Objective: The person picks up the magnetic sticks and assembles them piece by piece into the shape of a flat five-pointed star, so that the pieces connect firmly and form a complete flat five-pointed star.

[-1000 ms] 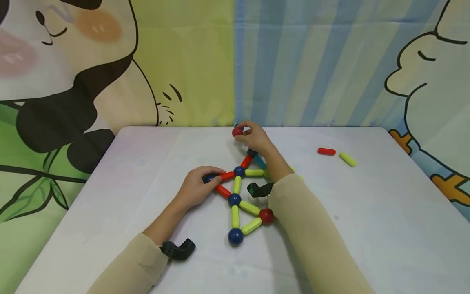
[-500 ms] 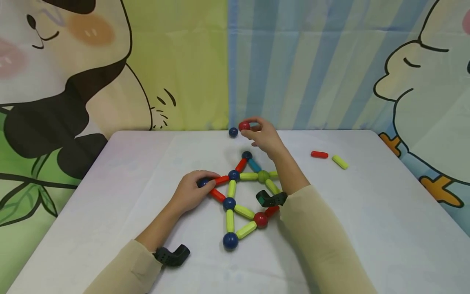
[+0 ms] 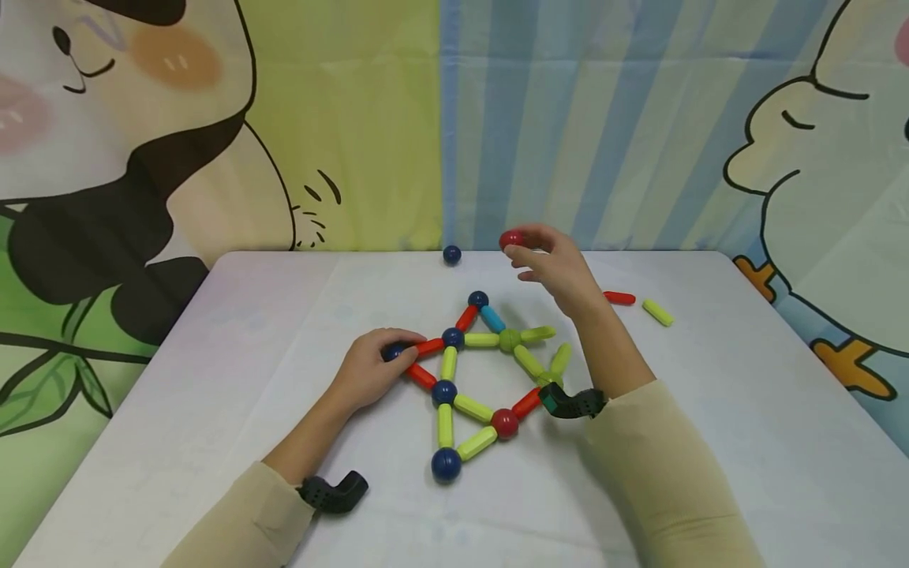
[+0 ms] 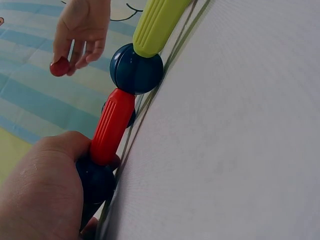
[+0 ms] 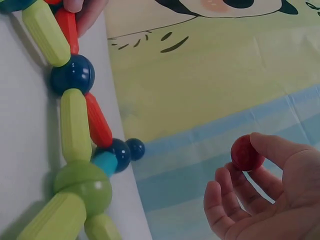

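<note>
On the table lies a flat frame of magnetic rods and balls, with yellow-green rods point(image 3: 445, 426), red rods point(image 3: 527, 403) and a teal rod point(image 3: 491, 319). Blue balls point(image 3: 446, 465), a red corner ball point(image 3: 505, 424) and green balls point(image 3: 510, 341) join them. At the frame's left corner, my left hand point(image 3: 372, 371) grips a blue ball point(image 4: 95, 181), partly hidden by the hand. My right hand point(image 3: 557, 264) pinches a loose red ball point(image 5: 247, 152) between thumb and fingers, raised above the far side of the table and apart from the frame.
A loose blue ball point(image 3: 451, 255) sits at the table's back edge. To the right lie a loose red rod point(image 3: 621, 298), partly behind my right arm, and a yellow-green rod point(image 3: 657, 312). A printed cloth point(image 3: 355, 126) hangs behind the table point(image 3: 710, 442).
My right hand has carried the red ball rightward, away from the loose blue ball at the back edge. The left hand keeps its grip at the frame's corner. The head view has shifted slightly.
</note>
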Demonstrator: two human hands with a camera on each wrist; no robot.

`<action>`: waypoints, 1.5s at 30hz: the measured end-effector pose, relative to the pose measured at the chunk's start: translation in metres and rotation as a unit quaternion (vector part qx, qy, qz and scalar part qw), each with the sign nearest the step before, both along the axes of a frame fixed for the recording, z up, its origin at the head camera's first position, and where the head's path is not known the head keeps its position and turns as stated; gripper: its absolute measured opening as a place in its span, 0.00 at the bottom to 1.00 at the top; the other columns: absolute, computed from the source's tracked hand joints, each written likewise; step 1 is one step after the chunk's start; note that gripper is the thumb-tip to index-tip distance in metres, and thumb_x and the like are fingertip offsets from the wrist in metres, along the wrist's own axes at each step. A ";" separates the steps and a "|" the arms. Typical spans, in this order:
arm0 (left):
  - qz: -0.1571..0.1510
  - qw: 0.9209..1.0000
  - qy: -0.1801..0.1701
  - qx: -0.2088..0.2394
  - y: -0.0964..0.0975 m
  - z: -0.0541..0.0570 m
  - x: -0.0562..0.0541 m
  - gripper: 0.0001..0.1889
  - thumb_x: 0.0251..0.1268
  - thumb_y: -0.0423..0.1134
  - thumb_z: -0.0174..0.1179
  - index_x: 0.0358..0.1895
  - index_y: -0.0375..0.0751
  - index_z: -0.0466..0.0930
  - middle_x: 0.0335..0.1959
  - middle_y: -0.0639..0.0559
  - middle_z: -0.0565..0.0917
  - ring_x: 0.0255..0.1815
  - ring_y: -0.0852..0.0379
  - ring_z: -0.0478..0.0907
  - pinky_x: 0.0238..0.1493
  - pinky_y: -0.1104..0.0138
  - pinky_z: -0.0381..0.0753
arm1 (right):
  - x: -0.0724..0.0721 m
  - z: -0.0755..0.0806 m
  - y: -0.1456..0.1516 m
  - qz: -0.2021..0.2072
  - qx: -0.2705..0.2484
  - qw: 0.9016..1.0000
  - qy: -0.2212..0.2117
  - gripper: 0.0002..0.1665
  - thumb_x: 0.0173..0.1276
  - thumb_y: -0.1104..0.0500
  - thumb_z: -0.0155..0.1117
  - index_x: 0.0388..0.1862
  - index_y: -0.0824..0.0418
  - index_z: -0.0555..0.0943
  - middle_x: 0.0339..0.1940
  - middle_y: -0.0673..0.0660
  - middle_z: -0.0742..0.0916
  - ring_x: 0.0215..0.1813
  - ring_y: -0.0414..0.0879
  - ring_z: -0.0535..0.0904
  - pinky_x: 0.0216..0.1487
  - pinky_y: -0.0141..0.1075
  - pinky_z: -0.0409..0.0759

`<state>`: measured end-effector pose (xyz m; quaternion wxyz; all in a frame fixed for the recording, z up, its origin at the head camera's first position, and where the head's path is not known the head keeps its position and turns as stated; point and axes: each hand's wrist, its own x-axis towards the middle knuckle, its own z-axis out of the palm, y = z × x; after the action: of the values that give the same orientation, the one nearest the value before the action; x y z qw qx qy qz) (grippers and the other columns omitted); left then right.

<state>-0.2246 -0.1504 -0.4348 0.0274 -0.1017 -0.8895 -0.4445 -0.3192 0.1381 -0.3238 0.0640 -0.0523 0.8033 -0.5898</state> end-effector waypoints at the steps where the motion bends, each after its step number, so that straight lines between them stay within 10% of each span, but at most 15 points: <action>1: -0.001 1.000 -0.001 0.000 0.000 0.000 0.000 0.12 0.73 0.43 0.62 0.54 0.51 0.89 0.56 0.51 0.88 0.64 0.47 0.80 0.70 0.47 0.75 | 0.002 -0.001 0.004 0.000 -0.001 1.000 -0.002 0.27 0.75 0.50 0.65 0.70 0.53 0.74 0.64 0.56 0.81 0.59 0.53 0.80 0.59 0.40 0.85; 28: 0.000 1.000 -0.010 0.000 0.001 0.002 0.000 0.13 0.72 0.43 0.62 0.55 0.52 0.89 0.58 0.49 0.87 0.66 0.45 0.78 0.70 0.46 0.74 | 0.041 -0.038 0.085 -0.004 0.031 0.997 -0.064 0.36 0.76 0.44 0.63 0.78 0.55 0.66 0.68 0.61 0.77 0.60 0.57 0.79 0.51 0.29 0.85; 45: -0.008 1.000 0.005 0.000 0.001 0.000 -0.001 0.13 0.73 0.42 0.62 0.55 0.50 0.88 0.57 0.49 0.87 0.64 0.45 0.79 0.69 0.45 0.75 | 0.043 -0.064 0.102 0.057 0.152 0.981 -0.102 0.31 0.74 0.40 0.63 0.66 0.57 0.75 0.53 0.61 0.84 0.46 0.53 0.81 0.45 0.34 0.81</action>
<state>-0.2254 -0.1496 -0.4347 0.0281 -0.1104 -0.8886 -0.4443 -0.2765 0.2400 -0.3873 0.1864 -0.0271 0.8685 -0.4585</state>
